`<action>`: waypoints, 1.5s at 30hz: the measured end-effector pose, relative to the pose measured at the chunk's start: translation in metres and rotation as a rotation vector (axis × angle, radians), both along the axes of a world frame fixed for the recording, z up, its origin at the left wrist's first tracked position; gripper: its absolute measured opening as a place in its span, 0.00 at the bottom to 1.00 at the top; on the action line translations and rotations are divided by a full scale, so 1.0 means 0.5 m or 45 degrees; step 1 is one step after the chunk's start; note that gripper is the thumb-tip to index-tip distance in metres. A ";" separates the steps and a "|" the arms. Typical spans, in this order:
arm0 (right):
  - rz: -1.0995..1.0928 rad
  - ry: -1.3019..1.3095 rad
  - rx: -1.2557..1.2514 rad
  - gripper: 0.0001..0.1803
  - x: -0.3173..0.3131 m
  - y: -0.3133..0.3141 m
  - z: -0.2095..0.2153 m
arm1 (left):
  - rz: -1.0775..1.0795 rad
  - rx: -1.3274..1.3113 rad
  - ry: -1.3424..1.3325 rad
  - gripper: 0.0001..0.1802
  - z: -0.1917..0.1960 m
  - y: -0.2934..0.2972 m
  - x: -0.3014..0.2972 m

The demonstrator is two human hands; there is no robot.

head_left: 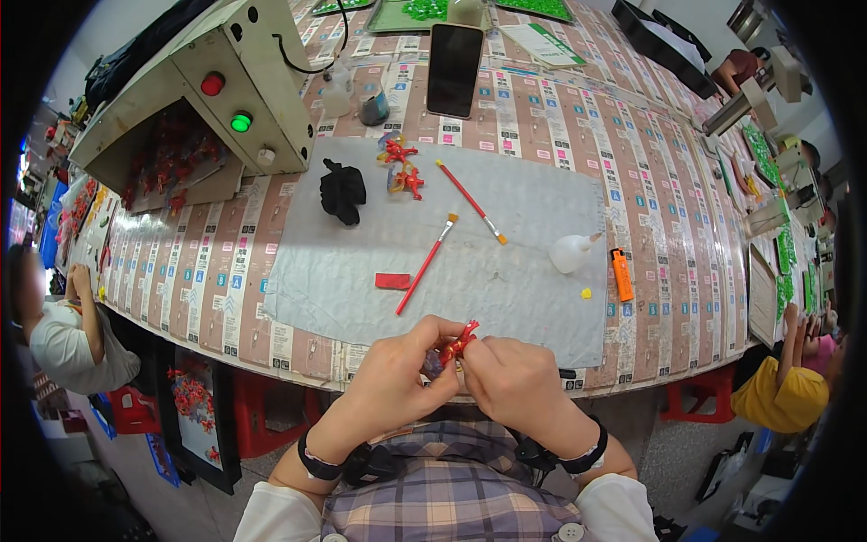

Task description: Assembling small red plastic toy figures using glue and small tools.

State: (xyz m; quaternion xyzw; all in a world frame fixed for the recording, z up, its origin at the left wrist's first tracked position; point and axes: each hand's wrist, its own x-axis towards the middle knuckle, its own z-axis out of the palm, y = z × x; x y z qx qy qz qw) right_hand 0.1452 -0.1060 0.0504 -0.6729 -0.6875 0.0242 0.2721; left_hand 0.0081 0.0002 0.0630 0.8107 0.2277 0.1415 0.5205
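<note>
A small red plastic figure (459, 344) sits pinched between my left hand (405, 375) and my right hand (515, 379), close to my chest at the table's near edge. Both hands have fingers closed on it. On the grey mat (361, 280) ahead lie two red-handled paintbrushes (426, 264) (470, 200), a flat red piece (392, 281), two more red figures (403, 167) and a crumpled black cloth (343, 191).
A white squeeze bottle (571, 253), an orange lighter (622, 275) and a yellow bit (585, 293) lie right of the mat. A beige control box (226, 81) with red and green buttons stands back left, a dark phone (453, 69) behind. Other people sit at the left and right.
</note>
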 end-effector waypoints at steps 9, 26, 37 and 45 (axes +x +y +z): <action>-0.026 0.028 0.013 0.09 -0.002 0.003 0.001 | 0.034 -0.029 0.007 0.18 0.002 -0.002 0.001; -0.053 0.050 -0.002 0.09 -0.003 0.000 -0.004 | -0.011 -0.038 0.047 0.18 0.006 0.001 0.004; -0.053 0.024 -0.021 0.09 -0.004 -0.002 -0.001 | -0.019 -0.032 0.053 0.18 0.008 0.001 0.004; -0.062 0.081 -0.022 0.08 -0.001 0.000 -0.004 | 0.028 -0.179 0.081 0.18 -0.009 0.005 0.000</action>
